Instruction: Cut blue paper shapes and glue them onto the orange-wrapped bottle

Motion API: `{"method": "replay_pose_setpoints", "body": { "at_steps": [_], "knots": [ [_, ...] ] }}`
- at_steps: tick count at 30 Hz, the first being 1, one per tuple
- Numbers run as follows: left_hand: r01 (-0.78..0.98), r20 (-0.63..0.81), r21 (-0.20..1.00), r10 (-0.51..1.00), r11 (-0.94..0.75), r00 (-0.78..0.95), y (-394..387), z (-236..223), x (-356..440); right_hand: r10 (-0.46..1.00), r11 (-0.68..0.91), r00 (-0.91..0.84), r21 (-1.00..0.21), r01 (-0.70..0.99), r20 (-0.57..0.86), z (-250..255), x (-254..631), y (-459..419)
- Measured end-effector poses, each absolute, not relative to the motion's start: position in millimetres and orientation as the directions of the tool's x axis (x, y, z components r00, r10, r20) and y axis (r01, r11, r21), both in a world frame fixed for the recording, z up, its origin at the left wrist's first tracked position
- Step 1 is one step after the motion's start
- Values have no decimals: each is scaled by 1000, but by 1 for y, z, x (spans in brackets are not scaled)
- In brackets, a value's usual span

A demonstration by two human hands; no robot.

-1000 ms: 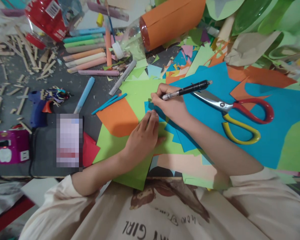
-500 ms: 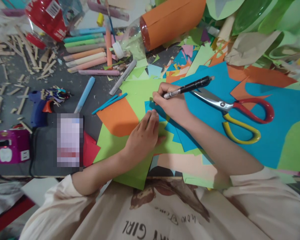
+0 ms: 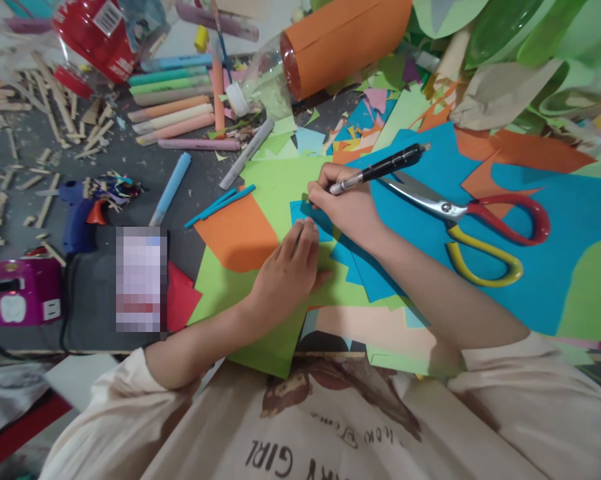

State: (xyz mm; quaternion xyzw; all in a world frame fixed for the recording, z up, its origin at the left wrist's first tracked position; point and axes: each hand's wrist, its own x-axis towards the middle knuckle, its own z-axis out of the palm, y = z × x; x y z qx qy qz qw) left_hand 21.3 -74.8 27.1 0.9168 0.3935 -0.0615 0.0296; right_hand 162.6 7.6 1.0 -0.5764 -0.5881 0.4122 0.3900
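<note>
My right hand [image 3: 349,208] is closed around a black pen [image 3: 380,168], its tip down on a small blue paper piece [image 3: 305,215]. The pen's back end points up and to the right. My left hand [image 3: 286,270] lies flat with fingers stretched out, its fingertips pressing the near edge of that blue piece. The blue piece rests on a light green sheet [image 3: 275,193]. An orange paper piece [image 3: 237,235] lies just left of my left hand.
Scissors [image 3: 473,223] with red and yellow handles lie on a large blue sheet [image 3: 545,267] to the right. Pastel markers [image 3: 173,110], a clear bottle with orange paper [image 3: 330,43], a blue glue gun [image 3: 80,210], wooden sticks [image 3: 45,113] and paper scraps fill the far side.
The pen's back end has swung a little upward and right as my right hand shifted slightly right. My left hand has stayed in place.
</note>
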Motion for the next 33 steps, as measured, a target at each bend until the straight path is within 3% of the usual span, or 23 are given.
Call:
{"method": "replay_pose_setpoints", "body": {
  "at_steps": [33],
  "knots": [
    [741, -169, 52, 725, -670, 668, -74, 28, 22, 998, -8, -56, -920, 393, -33, 6, 164, 9]
  ]
}}
